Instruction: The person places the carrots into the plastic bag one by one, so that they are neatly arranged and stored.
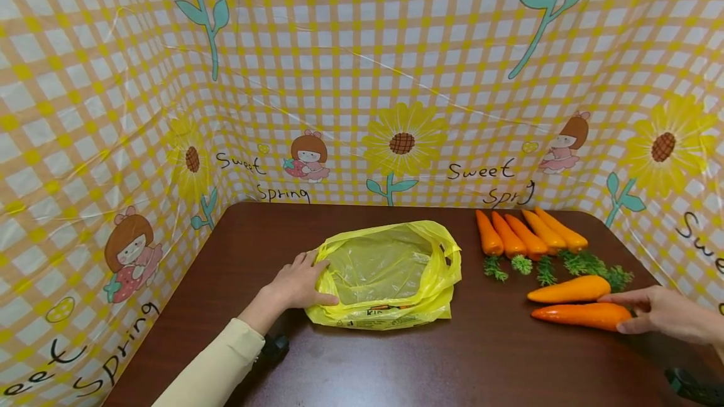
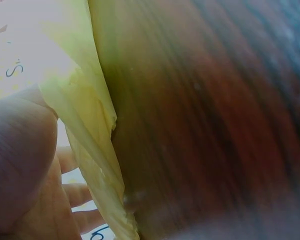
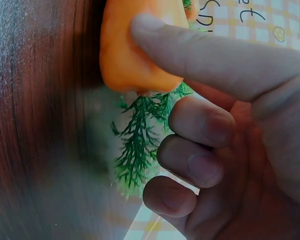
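Observation:
A yellow plastic bag [image 1: 384, 314] lies on the table with its mouth spread, facing up. At its left rim, my left hand [image 1: 296, 281] holds the plastic. The left wrist view shows the bag's edge [image 2: 85, 130] passing between thumb and fingers. Over on the right, my right hand [image 1: 658, 316] pinches an orange toy carrot [image 1: 582, 316] by its thick leafy end, tip pointing left. In the right wrist view the thumb presses on that carrot [image 3: 125, 55], and green leaves hang below it. Another carrot [image 1: 568, 289] lies right behind it.
Several more carrots [image 1: 517, 237] lie in a row at the table's back right, their green tops [image 1: 585, 262] facing me. The brown table [image 1: 362, 363] is enclosed by a checked, sunflower-printed cloth [image 1: 339, 99] at the back and both sides.

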### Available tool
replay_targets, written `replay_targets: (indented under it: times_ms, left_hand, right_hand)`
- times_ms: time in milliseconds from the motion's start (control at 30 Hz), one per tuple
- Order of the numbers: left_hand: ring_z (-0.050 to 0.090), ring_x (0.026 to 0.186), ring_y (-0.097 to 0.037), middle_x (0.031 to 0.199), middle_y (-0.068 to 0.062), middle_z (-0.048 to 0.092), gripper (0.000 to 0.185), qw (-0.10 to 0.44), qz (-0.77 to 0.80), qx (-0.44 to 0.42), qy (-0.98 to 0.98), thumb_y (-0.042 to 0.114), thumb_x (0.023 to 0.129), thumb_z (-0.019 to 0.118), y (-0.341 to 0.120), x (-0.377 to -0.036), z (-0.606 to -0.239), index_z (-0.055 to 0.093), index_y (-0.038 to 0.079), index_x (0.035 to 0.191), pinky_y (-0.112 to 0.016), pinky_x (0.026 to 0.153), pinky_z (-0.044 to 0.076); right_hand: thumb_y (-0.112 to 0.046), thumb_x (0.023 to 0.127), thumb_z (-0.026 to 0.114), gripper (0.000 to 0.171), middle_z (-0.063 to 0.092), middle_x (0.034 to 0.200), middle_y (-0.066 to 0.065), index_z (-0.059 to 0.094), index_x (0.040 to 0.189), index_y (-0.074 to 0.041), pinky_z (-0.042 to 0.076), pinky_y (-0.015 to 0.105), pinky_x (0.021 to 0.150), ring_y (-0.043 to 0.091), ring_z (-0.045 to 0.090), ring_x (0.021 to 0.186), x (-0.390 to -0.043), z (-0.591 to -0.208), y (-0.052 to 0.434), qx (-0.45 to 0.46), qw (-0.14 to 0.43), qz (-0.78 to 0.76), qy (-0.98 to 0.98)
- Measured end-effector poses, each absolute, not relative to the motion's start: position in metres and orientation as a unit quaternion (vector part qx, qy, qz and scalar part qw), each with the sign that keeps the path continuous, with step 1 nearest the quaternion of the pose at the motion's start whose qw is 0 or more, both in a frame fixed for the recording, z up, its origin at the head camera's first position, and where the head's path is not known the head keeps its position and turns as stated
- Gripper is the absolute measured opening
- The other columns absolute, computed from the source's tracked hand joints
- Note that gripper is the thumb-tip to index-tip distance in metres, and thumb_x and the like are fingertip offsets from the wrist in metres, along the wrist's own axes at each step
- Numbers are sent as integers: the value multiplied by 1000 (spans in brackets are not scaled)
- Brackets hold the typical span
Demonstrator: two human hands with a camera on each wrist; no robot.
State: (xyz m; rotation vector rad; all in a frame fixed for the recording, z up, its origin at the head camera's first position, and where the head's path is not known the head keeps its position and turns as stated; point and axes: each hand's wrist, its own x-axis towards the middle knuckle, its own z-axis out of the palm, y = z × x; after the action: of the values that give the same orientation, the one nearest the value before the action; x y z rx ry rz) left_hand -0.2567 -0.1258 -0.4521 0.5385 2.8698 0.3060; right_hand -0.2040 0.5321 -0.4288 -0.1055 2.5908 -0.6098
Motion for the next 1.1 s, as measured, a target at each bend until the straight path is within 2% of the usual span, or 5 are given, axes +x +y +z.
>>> replay_targets:
  times_ms: [233, 433, 533, 933, 1100]
  left_hand:
    - [26, 150, -40, 164, -18, 25, 92, 101, 103, 184, 972, 66, 84, 69, -126, -256, -451, 41, 15, 155, -63, 110, 35]
    - [26, 150, -40, 164, -18, 25, 92, 101, 106, 181, 972, 66, 84, 70, -126, -257, -452, 41, 16, 155, -63, 110, 35]
    - [26, 150, -40, 165, -18, 25, 92, 101, 106, 181, 973, 66, 84, 70, -126, -257, -453, 41, 16, 155, -63, 110, 35]
    - [26, 150, -39, 165, -17, 25, 92, 99, 100, 180, 973, 68, 84, 69, -125, -258, -454, 41, 18, 156, -62, 110, 35]
    - [27, 150, -40, 164, -18, 26, 91, 98, 106, 183, 973, 66, 84, 70, -125, -257, -453, 42, 16, 155, -63, 109, 35]
  right_hand:
    - [-32, 94, 72, 69, 56, 131, 39, 50, 136, 18, 56, 40, 80, 44, 61, 115, -204, -428, 533, -53, 232, -209, 949]
    - [-34, 94, 71, 71, 59, 131, 35, 50, 138, 16, 51, 23, 73, -9, 53, 96, -202, -426, 530, -50, 229, -207, 950]
    - [-34, 95, 71, 71, 59, 131, 35, 48, 139, 17, 50, 22, 72, -18, 48, 89, -200, -425, 530, -49, 230, -220, 947]
    - [-27, 99, 65, 72, 55, 131, 41, 38, 139, 25, 53, 24, 72, -17, 50, 88, -202, -421, 532, -69, 247, -270, 928]
    - [-25, 100, 63, 72, 51, 134, 43, 33, 140, 27, 56, 28, 74, -4, 62, 94, -203, -418, 533, -70, 263, -293, 916]
